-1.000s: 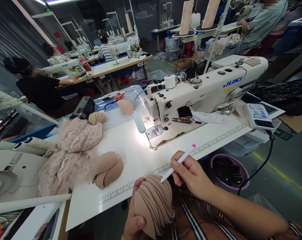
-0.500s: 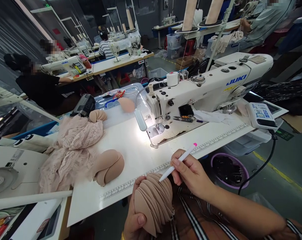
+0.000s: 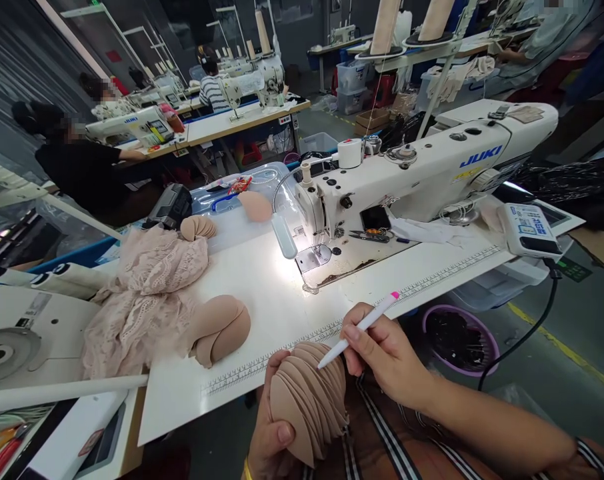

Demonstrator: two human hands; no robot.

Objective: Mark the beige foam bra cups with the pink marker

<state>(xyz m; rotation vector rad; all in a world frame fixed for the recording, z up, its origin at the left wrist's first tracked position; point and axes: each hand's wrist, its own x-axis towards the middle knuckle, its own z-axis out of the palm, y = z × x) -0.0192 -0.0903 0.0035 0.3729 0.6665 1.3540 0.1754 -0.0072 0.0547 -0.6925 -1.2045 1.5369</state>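
A fanned stack of beige bra cups point(image 3: 307, 400) rests in my left hand point(image 3: 272, 433), which is closed around its near side with the thumb across the front. Between the thumb and fingers of my right hand point(image 3: 382, 347) is a white marker pen point(image 3: 359, 329) with a pink end. Its pointed tip is at the upper edges of the stack; whether it touches the fabric I cannot tell. More beige cups point(image 3: 222, 330) lie on the white sewing table point(image 3: 182, 407), beside a heap of pale pink lace point(image 3: 157, 267).
A white sewing machine point(image 3: 422, 160) stands across the table, its lamp lighting the needle area. Thread snips point(image 3: 369, 236) lie by its base. A purple basket point(image 3: 492, 333) of dark scraps sits below on the right. A person in black point(image 3: 77, 167) works at the left.
The camera view has shifted slightly. The pen tip has moved a little to the left along the stack's upper edges; both hands keep their holds.
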